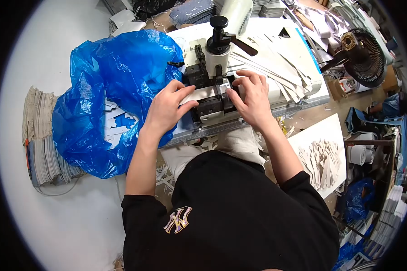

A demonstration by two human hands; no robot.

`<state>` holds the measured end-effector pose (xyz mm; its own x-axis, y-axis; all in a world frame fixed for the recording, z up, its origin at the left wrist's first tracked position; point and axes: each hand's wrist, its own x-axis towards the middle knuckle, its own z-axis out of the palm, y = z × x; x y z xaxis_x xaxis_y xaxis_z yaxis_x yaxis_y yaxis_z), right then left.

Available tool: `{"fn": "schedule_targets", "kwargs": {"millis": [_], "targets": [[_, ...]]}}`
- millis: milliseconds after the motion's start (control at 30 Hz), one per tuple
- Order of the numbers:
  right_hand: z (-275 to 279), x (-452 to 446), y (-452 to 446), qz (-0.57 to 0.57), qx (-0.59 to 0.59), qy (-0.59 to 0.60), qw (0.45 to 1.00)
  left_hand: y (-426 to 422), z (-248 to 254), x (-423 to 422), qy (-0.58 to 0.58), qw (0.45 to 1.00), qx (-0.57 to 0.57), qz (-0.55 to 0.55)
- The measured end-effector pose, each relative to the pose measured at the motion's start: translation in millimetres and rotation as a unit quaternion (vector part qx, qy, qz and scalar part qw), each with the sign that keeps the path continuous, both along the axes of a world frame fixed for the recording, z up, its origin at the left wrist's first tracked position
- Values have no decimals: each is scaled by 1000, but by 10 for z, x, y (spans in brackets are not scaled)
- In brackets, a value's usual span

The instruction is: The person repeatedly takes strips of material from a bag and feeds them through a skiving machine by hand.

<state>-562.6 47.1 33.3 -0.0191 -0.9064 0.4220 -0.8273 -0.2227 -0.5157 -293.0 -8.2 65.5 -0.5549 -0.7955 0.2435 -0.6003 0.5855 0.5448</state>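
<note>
A white strip [202, 94] lies across the metal bed of a machine [219, 58] with a black knob and lever on top. My left hand [171, 103] pinches the strip's left end between thumb and fingers. On the other side of the machine's head, my right hand [252, 96] has its fingers bent and its thumb apart at the strip's right end; whether it grips the strip is hidden. Beside my left arm, a blue plastic bag [122, 67] holds white cut pieces [117, 128]. Long pale strips [276, 67] lie on the table to the right of the machine.
A black fan [362, 56] stands at the right. Below it, a white board [334, 135] carries a heap of pale strips [321, 162]. Stacked sheets [49, 153] rise at the far left. A metal rail [285, 109] runs along the table's front edge.
</note>
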Motion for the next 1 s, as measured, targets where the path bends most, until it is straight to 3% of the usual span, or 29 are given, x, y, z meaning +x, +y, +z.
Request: {"fn": "schedule_targets", "kwargs": {"millis": [167, 433, 500, 633, 667, 733, 800, 867, 900, 1000], "targets": [[2, -162, -34, -3, 4, -36, 999, -68, -146, -244, 2, 999, -36, -25], [240, -963, 178, -151, -89, -121, 977, -81, -204, -228, 46, 999, -14, 16], [203, -1085, 191, -183, -109, -142, 967, -47, -99, -57, 56, 996, -61, 44], [52, -1162, 170, -297, -75, -71, 949, -93, -68, 560, 54, 976, -41, 205], [84, -1150, 197, -336, -53, -12, 940, -147, -123, 781, 49, 975, -42, 210], [106, -1041, 205, -387, -7, 97, 917, -193, -288, 1331, 1, 943, -54, 328], [1, -1115, 231, -384, -56, 102, 916, -242, -539, 1943, -117, 922, -74, 361], [123, -987, 268, -345, -93, 109, 927, -231, -832, 2474, -196, 912, -19, 359], [78, -868, 246, -331, -93, 99, 934, -239, -926, 2625, -199, 908, -15, 369], [67, -749, 265, -149, -82, 7, 985, -343, -1083, 2747, -191, 902, -16, 386]]}}
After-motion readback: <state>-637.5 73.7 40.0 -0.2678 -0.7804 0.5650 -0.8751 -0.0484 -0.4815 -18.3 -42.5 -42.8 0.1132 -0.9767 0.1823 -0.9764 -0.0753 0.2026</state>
